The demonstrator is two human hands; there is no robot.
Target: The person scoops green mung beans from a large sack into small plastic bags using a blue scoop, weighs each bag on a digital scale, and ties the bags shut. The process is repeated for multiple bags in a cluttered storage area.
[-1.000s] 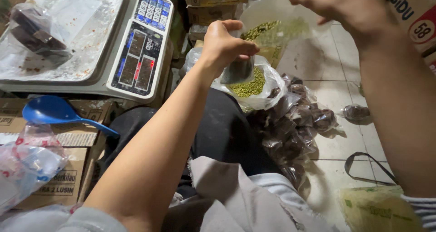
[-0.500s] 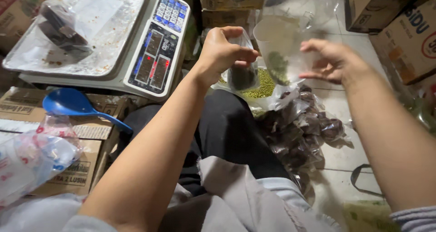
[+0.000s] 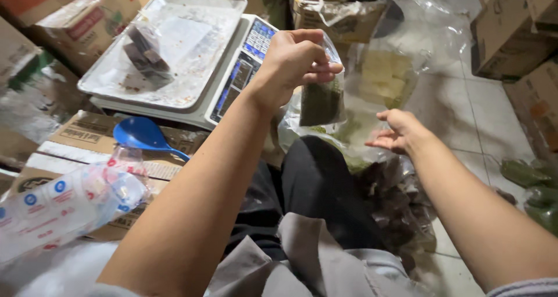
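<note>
Up from the big open bag has come the left hand (image 3: 296, 61), and it now holds a small clear bag of green beans (image 3: 321, 102) in the air, where half a second ago it was low down with a little cup over the bean pile. Its fingers are pinched shut on the top of the small bag, which hangs down from them, about at 12 o'clock from the person's dark lap (image 3: 317, 186). The right hand (image 3: 398, 131) has dropped lower and sits at 4 o'clock from the small bag, near it but not touching. That hand is spread, palm partly up, and holds nothing. Under both hands lies the big clear bag (image 3: 372, 93) with more green beans in it, so lots of beans are left. The small bag looks partly full and its top does not look tied, though the fingers hide that part. At 9 o'clock from the left hand is a grey weighing scale (image 3: 174, 108) with a metal tray, and one small filled packet (image 3: 144, 50) lies on the tray. A blue scoop (image 3: 139, 134) rests on a cardboard box (image 3: 87, 137) at 8 o'clock. Dark packets (image 3: 401, 210) are heaped by the right knee, and a few green packets (image 3: 532, 183) lie on the floor at 3 o'clock, so some packing looks done.
</note>
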